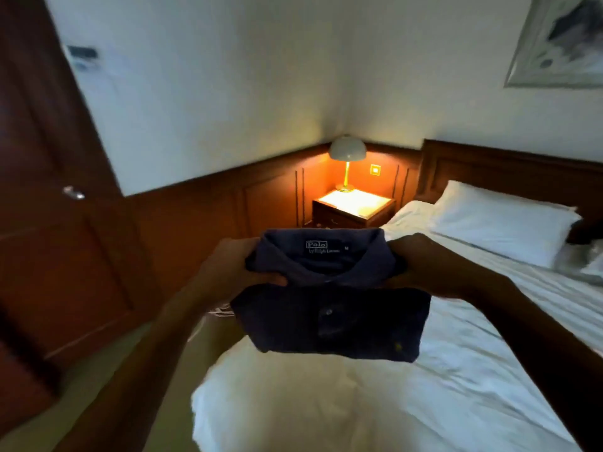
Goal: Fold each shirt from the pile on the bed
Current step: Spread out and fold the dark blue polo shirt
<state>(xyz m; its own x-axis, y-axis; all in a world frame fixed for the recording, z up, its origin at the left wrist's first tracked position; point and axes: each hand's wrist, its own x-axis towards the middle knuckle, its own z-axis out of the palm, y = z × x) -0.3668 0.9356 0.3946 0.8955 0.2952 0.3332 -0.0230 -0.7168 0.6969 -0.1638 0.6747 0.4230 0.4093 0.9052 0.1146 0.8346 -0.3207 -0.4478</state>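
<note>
A folded navy polo shirt (329,308) hangs in the air above the bed's near left corner, collar and label facing me. My left hand (235,269) grips its left shoulder beside the collar. My right hand (424,265) grips the right shoulder. The folded body droops below both hands. The bed (440,386) with white sheets lies underneath and to the right. A grey heap of cloth (584,262) shows at the right edge past the pillow; I cannot tell what it is.
A white pillow (499,223) lies against the wooden headboard (509,171). A lit lamp (346,158) stands on a nightstand (354,208) in the corner. A dark wooden door (49,223) is on the left, with floor between it and the bed.
</note>
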